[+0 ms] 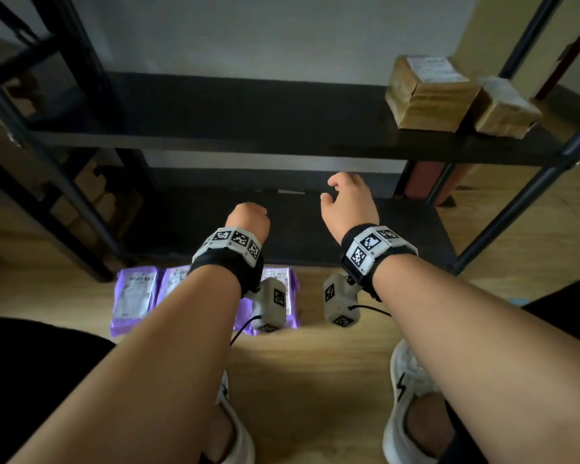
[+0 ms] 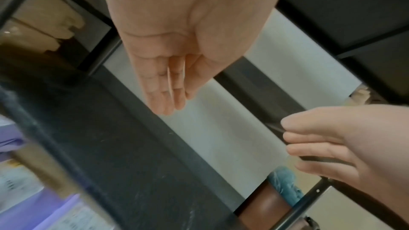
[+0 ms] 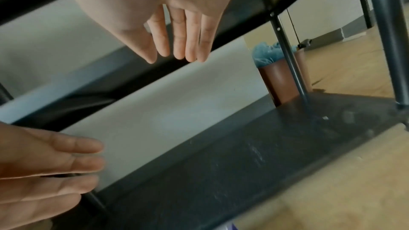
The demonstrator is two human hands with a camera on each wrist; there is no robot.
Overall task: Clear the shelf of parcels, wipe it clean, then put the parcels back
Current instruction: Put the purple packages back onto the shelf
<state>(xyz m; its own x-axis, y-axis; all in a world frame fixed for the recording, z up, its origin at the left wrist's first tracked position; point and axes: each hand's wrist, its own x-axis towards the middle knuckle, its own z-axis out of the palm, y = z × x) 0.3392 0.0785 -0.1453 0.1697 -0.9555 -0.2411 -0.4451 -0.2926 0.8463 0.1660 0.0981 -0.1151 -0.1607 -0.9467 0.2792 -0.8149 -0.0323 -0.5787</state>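
The bottom shelf (image 1: 416, 236) is a bare dark board, dusty and scratched in the right wrist view (image 3: 243, 163). Three purple parcels lie on the wooden floor before it: one at the left (image 1: 134, 296), one in the middle (image 1: 173, 283) and one at the right (image 1: 293, 296), the last two partly behind my left arm. My left hand (image 1: 248, 217) hovers over the shelf's front edge, fingers straight (image 2: 159, 83), holding nothing. My right hand (image 1: 347, 202) is beside it, a little farther in, its fingers (image 3: 177, 41) straight and empty.
The upper shelf (image 1: 248, 118) carries two brown taped parcels (image 1: 426, 95) (image 1: 503, 108) at its right end. Metal posts (image 1: 516, 209) frame the unit. A brown bin with a blue bag (image 3: 278, 80) stands behind the right rear post. My white shoes (image 1: 406, 396) are on the floor.
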